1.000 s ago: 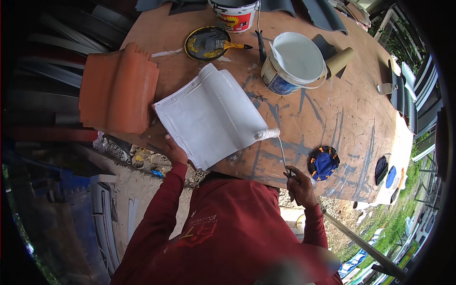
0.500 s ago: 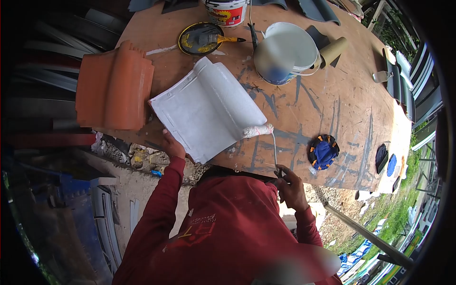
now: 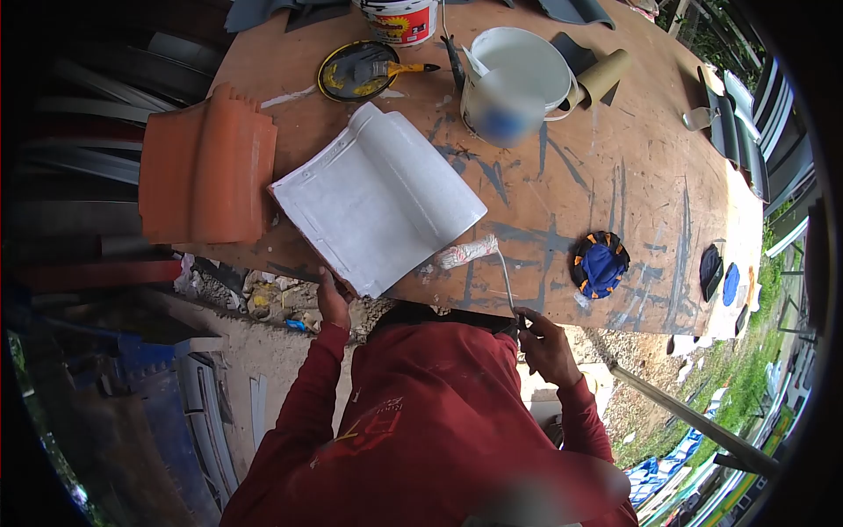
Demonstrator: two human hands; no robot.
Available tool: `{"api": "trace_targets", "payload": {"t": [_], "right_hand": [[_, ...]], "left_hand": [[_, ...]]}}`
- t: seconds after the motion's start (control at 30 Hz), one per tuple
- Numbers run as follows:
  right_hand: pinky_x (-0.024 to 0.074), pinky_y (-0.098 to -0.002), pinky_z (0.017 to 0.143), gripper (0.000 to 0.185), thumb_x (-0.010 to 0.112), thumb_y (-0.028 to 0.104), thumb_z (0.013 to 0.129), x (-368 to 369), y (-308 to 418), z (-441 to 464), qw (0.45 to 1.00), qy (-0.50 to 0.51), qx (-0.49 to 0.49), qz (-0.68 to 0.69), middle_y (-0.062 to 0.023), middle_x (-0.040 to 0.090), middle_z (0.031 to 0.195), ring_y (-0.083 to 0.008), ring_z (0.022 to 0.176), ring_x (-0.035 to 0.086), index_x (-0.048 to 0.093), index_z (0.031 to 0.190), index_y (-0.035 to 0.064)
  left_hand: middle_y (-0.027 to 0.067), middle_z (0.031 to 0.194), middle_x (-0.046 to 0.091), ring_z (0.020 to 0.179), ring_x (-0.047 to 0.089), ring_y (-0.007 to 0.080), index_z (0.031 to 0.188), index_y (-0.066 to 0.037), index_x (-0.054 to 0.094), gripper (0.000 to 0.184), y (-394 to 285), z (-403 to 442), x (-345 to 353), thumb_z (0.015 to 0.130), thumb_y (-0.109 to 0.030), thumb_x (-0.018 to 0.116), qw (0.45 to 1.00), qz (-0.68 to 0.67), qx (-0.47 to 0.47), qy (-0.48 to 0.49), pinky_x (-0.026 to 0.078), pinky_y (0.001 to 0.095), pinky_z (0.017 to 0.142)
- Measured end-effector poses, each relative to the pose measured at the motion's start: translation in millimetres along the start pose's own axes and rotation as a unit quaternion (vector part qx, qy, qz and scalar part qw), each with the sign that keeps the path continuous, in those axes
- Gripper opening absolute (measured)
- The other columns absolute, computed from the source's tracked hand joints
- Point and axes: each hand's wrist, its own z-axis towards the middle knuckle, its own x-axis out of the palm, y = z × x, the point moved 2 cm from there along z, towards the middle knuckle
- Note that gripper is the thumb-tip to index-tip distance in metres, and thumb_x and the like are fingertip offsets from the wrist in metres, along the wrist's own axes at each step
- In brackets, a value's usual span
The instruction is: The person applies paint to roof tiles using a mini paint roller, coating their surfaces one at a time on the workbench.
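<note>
A roof tile (image 3: 378, 198) coated white lies at an angle on the brown wooden table (image 3: 641, 132). My left hand (image 3: 334, 300) is at the tile's lower left edge, its fingers partly hidden beneath the edge, so its grip is unclear. My right hand (image 3: 546, 345) is closed round the handle of a small paint roller (image 3: 468, 252). The white-smeared roller head is just off the tile's lower right edge, close to the table surface. Left of the white tile stands a stack of orange tiles (image 3: 206, 167).
A bucket of white paint (image 3: 527, 66) stands behind the tile, near a red-labelled bucket (image 3: 399, 22). A yellow-handled brush (image 3: 395, 68) rests on a round lid (image 3: 338, 75). A blue and black cloth item (image 3: 601, 266) lies right, and grey tiles (image 3: 571, 10) at the back.
The roller has moved left and down, off the white tile's lower right edge. My left hand has shifted down along the tile's edge. The camera view has moved slightly.
</note>
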Motion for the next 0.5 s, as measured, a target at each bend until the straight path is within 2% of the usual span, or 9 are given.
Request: {"api": "trace_targets", "payload": {"t": [0.1,0.17,0.2,0.23,0.27,0.3,0.37,0.43,0.5], "right_hand": [[0.0454,-0.0276,0.053,0.046,0.056,0.009,0.098,1.1,1.8,-1.0,0.999,-0.002,-0.021,0.042,-0.0077,0.064,0.078,-0.0086,0.059,0.054,0.051,0.143,0.0018],[0.0468,-0.0317,0.058,0.047,0.055,0.01,0.098,3.4,3.2,5.2,0.984,-0.067,-0.167,-0.016,-0.0091,0.062,0.077,-0.0117,0.062,0.055,0.049,0.144,0.0012],[0.055,-0.0362,0.068,0.038,0.058,0.007,0.097,-2.4,14.9,2.6,0.988,-0.055,-0.131,-0.065,-0.0201,0.071,0.095,-0.026,0.076,0.071,0.057,0.134,-0.0013],[0.055,-0.0362,0.068,0.038,0.058,0.007,0.097,-4.2,12.3,4.7,0.988,-0.055,-0.132,-0.063,-0.0201,0.071,0.095,-0.026,0.076,0.071,0.057,0.134,-0.0013],[0.0551,-0.0369,0.069,0.035,0.059,0.006,0.096,-6.9,10.0,5.4,0.972,-0.058,-0.201,-0.109,-0.0198,0.071,0.095,-0.0292,0.076,0.07,0.059,0.13,-0.0019],[0.0552,-0.0375,0.069,0.032,0.059,0.004,0.094,-9.5,8.1,4.1,0.949,-0.061,-0.267,-0.154,-0.0195,0.071,0.095,-0.0325,0.077,0.07,0.061,0.126,-0.0025],[0.0556,-0.0396,0.071,0.029,0.062,0.002,0.09,-15.9,6.4,2.2,0.954,-0.051,-0.251,-0.153,-0.018,0.071,0.097,-0.0361,0.082,0.069,0.063,0.119,-0.0031],[0.0559,-0.0408,0.073,0.03,0.065,0.002,0.089,-19.2,10.2,7.0,0.938,-0.027,-0.299,-0.175,-0.0167,0.071,0.096,-0.0357,0.085,0.069,0.064,0.118,-0.0017],[0.0561,-0.0415,0.074,0.03,0.067,0.004,0.087,-19.2,22.4,13.4,0.919,-0.024,-0.348,-0.184,-0.016,0.071,0.095,-0.0359,0.086,0.069,0.066,0.117,0.0]], "left_hand": [[-0.0017,0.085,0.062,0.073,0.061,0.0121,0.109,-0.014,0.06,0.05,9.0,-11.3,8.4,0.101,-0.062,0.047,0.991,-0.118,-0.022,0.065,0.051,0.0278,0.063],[-0.0036,0.082,0.058,0.07,0.059,0.0128,0.107,-0.016,0.058,0.045,4.8,-15.4,14.3,0.101,-0.06,0.049,0.988,-0.151,-0.033,0.029,0.049,0.0265,0.061],[-0.0053,0.084,0.057,0.075,0.059,0.0116,0.11,-0.016,0.058,0.042,-3.6,-22.4,17.4,0.102,-0.057,0.049,0.99,-0.131,-0.042,0.027,0.052,0.0295,0.07],[-0.0071,0.087,0.057,0.079,0.06,0.0105,0.112,-0.016,0.057,0.04,-13.9,-30.6,22.6,0.103,-0.054,0.049,0.992,-0.111,-0.051,0.027,0.055,0.0325,0.078],[-0.0071,0.087,0.057,0.079,0.06,0.0105,0.112,-0.016,0.057,0.04,-35.2,-44.2,34.6,0.103,-0.054,0.049,0.992,-0.109,-0.05,0.029,0.055,0.0325,0.078],[-0.0061,0.086,0.057,0.08,0.06,0.0126,0.112,-0.016,0.057,0.04,-62.4,-61.3,50.3,0.103,-0.054,0.048,0.995,-0.079,-0.039,0.045,0.055,0.0346,0.079],[-0.0052,0.085,0.057,0.08,0.061,0.0146,0.112,-0.016,0.056,0.04,-77.1,-68.8,51.0,0.103,-0.054,0.048,0.997,-0.046,-0.03,0.057,0.055,0.0366,0.08],[0.0084,0.108,0.066,0.097,0.068,0.0212,0.127,-0.008,0.053,0.055,-89.9,-65.2,40.5,0.102,-0.057,0.048,0.989,-0.006,-0.015,0.148,0.058,0.0424,0.085],[0.0102,0.112,0.066,0.1,0.068,0.0233,0.13,-0.006,0.052,0.059,-106.7,-69.8,46.2,0.102,-0.058,0.047,0.987,-0.009,-0.014,0.157,0.058,0.0437,0.088]]}}
